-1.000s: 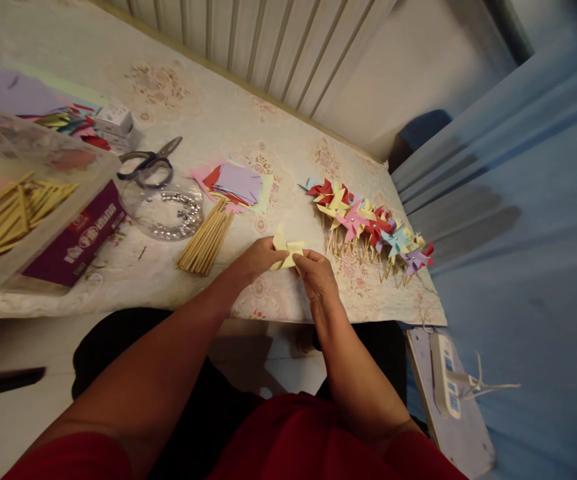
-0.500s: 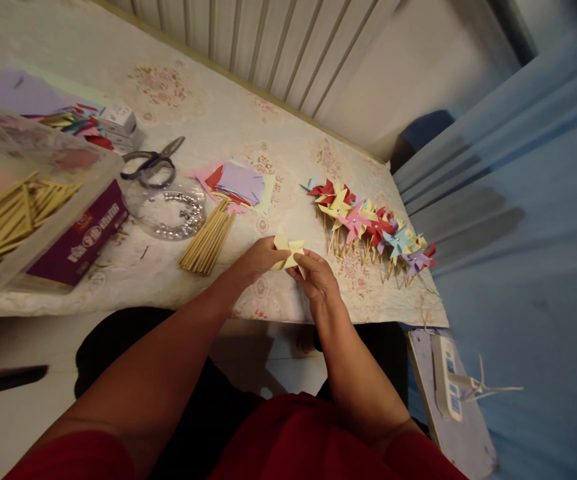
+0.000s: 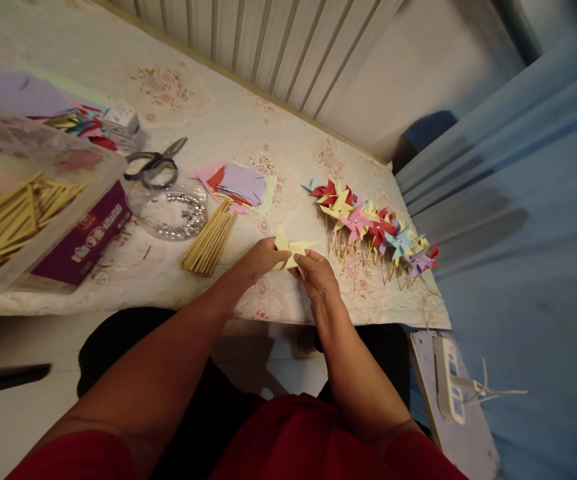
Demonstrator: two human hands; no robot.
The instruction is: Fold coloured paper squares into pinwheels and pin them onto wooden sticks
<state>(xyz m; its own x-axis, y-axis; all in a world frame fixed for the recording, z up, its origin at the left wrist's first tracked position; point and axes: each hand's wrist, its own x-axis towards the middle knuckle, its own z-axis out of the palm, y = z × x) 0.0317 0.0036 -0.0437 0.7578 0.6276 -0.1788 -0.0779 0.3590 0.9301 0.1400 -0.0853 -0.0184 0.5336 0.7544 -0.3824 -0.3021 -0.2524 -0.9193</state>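
A pale yellow paper pinwheel [image 3: 293, 249], partly folded, is held between my two hands near the table's front edge. My left hand [image 3: 261, 259] pinches its left side, thumb on top. From the right, my right hand [image 3: 317, 272] grips it with the thumb pressed near the middle; the other fingers are mostly hidden underneath. To the left lies a bundle of thin wooden sticks [image 3: 209, 241], with a stack of coloured paper squares [image 3: 241, 184] behind it. Finished pinwheels [image 3: 356, 221] on sticks lie in a row to the right.
A round clear dish [image 3: 168, 212] holds small shiny beads or pins, with scissors [image 3: 155, 163] behind it. The large plastic bin [image 3: 103, 173] with sticks stands at left. Small white boxes [image 3: 122, 120] sit behind. A power strip [image 3: 449, 380] lies right, by a blue curtain [image 3: 518, 253].
A flap on the right side of the yellow paper now sticks out farther over my right fingers. Both hands stay in nearly the same place; the view has shifted slightly.
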